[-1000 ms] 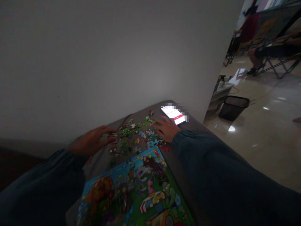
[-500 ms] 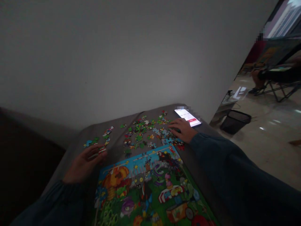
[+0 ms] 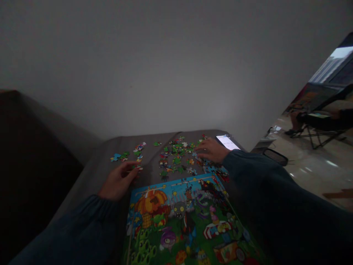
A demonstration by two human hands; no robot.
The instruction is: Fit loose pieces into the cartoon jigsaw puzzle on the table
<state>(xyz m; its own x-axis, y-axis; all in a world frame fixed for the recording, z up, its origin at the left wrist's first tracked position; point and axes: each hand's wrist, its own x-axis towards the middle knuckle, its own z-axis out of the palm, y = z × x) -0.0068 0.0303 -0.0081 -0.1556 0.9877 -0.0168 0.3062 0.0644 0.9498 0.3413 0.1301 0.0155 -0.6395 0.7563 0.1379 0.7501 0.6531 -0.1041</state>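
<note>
My left hand (image 3: 118, 180) is closed in a pinch on a jigsaw puzzle piece (image 3: 139, 168) with red, white and green on it, left of the main pile. My right hand (image 3: 212, 150) has its fingers stretched apart over the right side of the loose puzzle pieces (image 3: 176, 161); whether its fingertips touch any is unclear. Nearest me lies a colourful cartoon puzzle picture (image 3: 176, 221) with a pumpkin and a grey zombie. Small groups of pieces, blue and green ones (image 3: 120, 156) among them, lie beyond my left hand.
A lit phone (image 3: 227, 142) rests at the far right of the grey cloth-covered table (image 3: 96, 173). A pale wall (image 3: 165, 73) rises behind the table. On the floor to the right are a dark bin (image 3: 275, 157) and a person seated on a folding chair (image 3: 314, 136).
The view has turned, so the table sits further right. My right hand has shifted left over the pieces, away from the phone. My left hand still holds its piece.
</note>
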